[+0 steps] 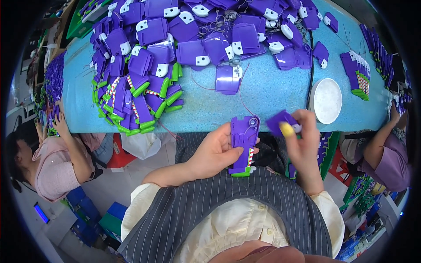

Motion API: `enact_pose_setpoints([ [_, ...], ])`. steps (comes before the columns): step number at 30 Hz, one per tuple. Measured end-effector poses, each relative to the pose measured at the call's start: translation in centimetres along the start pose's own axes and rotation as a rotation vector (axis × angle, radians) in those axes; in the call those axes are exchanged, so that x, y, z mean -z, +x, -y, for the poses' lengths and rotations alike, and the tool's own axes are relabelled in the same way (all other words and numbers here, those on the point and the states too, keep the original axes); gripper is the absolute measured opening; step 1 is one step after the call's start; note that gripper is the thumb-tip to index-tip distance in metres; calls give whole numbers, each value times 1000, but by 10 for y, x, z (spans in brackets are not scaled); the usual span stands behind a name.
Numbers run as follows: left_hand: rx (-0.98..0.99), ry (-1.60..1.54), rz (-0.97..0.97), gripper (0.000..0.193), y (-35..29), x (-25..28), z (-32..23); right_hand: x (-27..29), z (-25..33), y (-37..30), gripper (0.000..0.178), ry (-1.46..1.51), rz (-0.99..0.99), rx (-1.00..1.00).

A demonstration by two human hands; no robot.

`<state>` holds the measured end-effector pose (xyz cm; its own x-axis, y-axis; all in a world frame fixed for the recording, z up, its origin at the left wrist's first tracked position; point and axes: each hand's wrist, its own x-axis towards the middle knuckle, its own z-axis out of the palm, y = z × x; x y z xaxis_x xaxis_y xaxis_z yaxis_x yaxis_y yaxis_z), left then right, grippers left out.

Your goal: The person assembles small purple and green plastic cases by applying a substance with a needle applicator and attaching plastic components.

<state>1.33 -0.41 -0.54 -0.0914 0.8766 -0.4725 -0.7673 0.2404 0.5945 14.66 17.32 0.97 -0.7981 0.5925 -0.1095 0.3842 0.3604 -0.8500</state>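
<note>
Near the table's front edge, my left hand (pixel 215 151) is closed round a long purple plastic part (pixel 242 139). That part has a green end, a red-and-white striped strip and a round fitting near its top. To its right, my right hand (pixel 302 140) pinches a smaller purple plastic piece with a white corner (pixel 280 122), slightly smeared by motion. The thumb of this hand wears a yellow cover. A gap separates the two parts. Beyond them, a purple panel with a white corner (pixel 228 81) lies on the blue table (pixel 276 87), with thin wires beside it.
Purple panels with white corners (pixel 151 33) are heaped at the back. Purple-and-green parts (pixel 140 105) lie piled at left. At right stand a white round dish (pixel 326 101) and a stack of purple parts (pixel 356 74), with a black cable (pixel 312 57) nearby. Other people sit at both sides.
</note>
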Motion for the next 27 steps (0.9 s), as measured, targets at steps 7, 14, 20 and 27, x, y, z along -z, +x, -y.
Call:
enact_pose_setpoints([
  [7, -27, 110, 62, 48, 5, -17, 1, -6, 3, 2, 27, 618, 362, -136],
  [14, -27, 255, 110, 41, 4, -16, -5, -17, -2, 2, 31, 584, 312, -126],
  [20, -118, 486, 73, 37, 8, -13, -12, -25, 18, 0, 24, 794, 11, -257],
  [27, -428, 613, 61, 20, 13, -14, -3, -28, 4, -6, 19, 1244, 217, -308],
])
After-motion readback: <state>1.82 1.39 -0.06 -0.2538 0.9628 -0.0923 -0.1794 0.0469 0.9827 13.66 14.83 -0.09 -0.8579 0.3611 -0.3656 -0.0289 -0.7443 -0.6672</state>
